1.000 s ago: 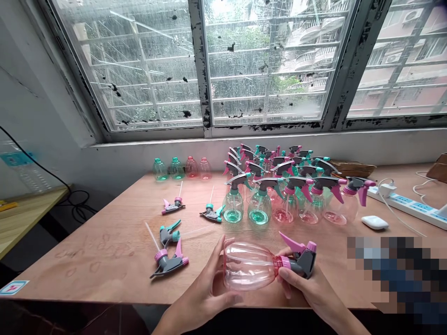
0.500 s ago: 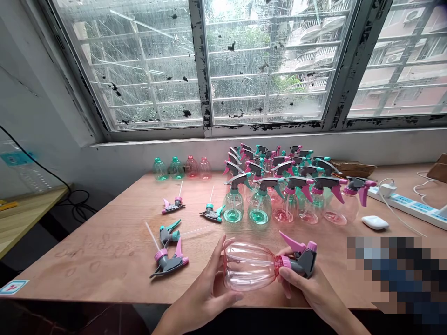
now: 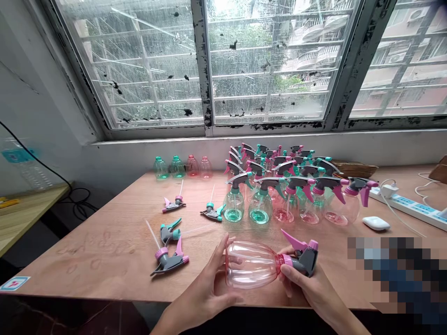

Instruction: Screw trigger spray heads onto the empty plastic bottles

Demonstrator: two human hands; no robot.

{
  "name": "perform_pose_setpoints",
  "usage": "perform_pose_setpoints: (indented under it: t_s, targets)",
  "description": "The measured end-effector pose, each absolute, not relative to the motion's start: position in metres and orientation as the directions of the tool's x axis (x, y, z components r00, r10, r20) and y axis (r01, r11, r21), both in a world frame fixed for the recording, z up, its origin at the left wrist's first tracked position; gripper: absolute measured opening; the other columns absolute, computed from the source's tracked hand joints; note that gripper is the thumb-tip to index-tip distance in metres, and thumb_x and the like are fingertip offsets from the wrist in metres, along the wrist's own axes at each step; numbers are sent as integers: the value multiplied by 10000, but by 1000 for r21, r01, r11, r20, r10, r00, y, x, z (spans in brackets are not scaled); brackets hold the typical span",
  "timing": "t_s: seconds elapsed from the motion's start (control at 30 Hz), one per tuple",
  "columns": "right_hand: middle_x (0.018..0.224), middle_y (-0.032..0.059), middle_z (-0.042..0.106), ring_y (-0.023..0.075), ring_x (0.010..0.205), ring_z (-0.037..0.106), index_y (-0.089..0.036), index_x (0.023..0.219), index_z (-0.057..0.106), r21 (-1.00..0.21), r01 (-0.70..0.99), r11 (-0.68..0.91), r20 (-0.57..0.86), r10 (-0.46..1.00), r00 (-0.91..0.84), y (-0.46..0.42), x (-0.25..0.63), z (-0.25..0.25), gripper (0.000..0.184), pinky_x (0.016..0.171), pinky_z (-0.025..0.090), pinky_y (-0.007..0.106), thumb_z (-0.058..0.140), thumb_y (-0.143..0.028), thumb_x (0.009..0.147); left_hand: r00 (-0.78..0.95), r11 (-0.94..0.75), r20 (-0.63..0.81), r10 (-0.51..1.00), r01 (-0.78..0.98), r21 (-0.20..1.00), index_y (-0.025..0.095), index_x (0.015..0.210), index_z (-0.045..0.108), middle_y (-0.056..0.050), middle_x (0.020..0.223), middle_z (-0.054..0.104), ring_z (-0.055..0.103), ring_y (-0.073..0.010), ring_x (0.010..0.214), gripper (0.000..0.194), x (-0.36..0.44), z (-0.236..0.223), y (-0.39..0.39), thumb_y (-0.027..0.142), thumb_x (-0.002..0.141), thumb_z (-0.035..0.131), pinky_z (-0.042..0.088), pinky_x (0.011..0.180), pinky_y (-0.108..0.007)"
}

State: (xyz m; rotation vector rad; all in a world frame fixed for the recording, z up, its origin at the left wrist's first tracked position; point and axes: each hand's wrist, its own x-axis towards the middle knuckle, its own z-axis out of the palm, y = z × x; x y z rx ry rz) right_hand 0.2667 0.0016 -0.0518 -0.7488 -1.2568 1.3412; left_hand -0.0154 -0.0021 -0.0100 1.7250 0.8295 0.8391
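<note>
A clear pink spray bottle (image 3: 251, 266) lies on its side in the air above the table's front edge, its base pointing left. My left hand (image 3: 204, 284) cups the base, fingers behind and thumb below in front. At the neck, my right hand (image 3: 302, 284) grips the pink collar of the grey-and-pink trigger sprayer (image 3: 303, 258) with thumb and fingers. The sprayer sits on the bottle's mouth. Left of my hands lie loose trigger sprayers: a pink one (image 3: 169, 263), a teal one (image 3: 170, 231), another teal one (image 3: 212, 212) and another pink one (image 3: 174, 204).
Many spray bottles with sprayers fitted, such as a green one (image 3: 260, 207), stand in rows at the back right. Several bottles without sprayers, including a pink one (image 3: 205, 168), line the back left. A white case (image 3: 376, 223) and a power strip (image 3: 412, 203) lie to the right.
The view has shifted very slightly. Both hands keep the spray bottle in nearly the same place, and the loose sprayers have not moved.
</note>
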Motion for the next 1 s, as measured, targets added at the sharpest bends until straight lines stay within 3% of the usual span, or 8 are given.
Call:
perform_pose_setpoints:
  t_s: [0.1, 0.23, 0.37, 0.57, 0.73, 1.0]
  targets:
    - [722, 16, 696, 162, 508, 603, -202, 1086, 606, -949, -268, 166, 224, 953, -203, 1, 266, -49, 323, 537, 450, 258, 769, -456, 971, 519, -202, 118, 846, 108, 973, 408, 1585, 11, -84, 1690, 166, 461, -308, 1387, 1111, -16, -8, -3, 239, 825, 804, 361, 1186, -495]
    - [714, 13, 697, 154, 498, 598, -205, 1071, 622, -947, -278, 163, 223, 954, -201, 0, 266, -48, 317, 526, 452, 248, 785, -453, 961, 552, -166, 98, 828, 75, 983, 415, 1584, 51, -66, 1698, 136, 437, -297, 1411, 1013, -16, -8, -1, 266, 874, 757, 382, 1177, -472]
    - [720, 14, 699, 151, 504, 604, -208, 1085, 612, -941, -296, 163, 226, 954, -195, 1, 267, -51, 310, 528, 447, 236, 770, -451, 975, 540, -192, 103, 835, 112, 975, 402, 1586, 97, -56, 1693, 161, 339, -300, 1479, 976, -15, -7, 1, 265, 877, 754, 333, 1213, -456]
    - [735, 15, 703, 149, 514, 611, -208, 1070, 623, -944, -294, 152, 218, 954, -205, 1, 268, -51, 306, 536, 455, 232, 776, -453, 971, 557, -256, 141, 818, 133, 958, 433, 1580, 30, -48, 1695, 153, 403, -275, 1451, 948, -16, -11, 1, 187, 925, 669, 336, 1211, -437]
    - [714, 3, 696, 143, 503, 600, -208, 1048, 653, -950, -271, 157, 219, 951, -217, -1, 265, -44, 316, 527, 470, 233, 802, -467, 945, 529, -170, 84, 845, 117, 979, 389, 1589, -15, -62, 1706, 93, 367, -306, 1468, 1081, -15, -7, -2, 245, 857, 768, 355, 1202, -431]
    - [693, -4, 698, 147, 501, 605, -224, 1085, 607, -954, -263, 143, 202, 957, -211, -2, 265, -46, 342, 526, 456, 225, 787, -483, 954, 532, -199, 97, 841, 138, 970, 378, 1593, 75, -54, 1702, 121, 264, -319, 1520, 1011, -15, -6, 0, 252, 863, 763, 281, 1239, -446]
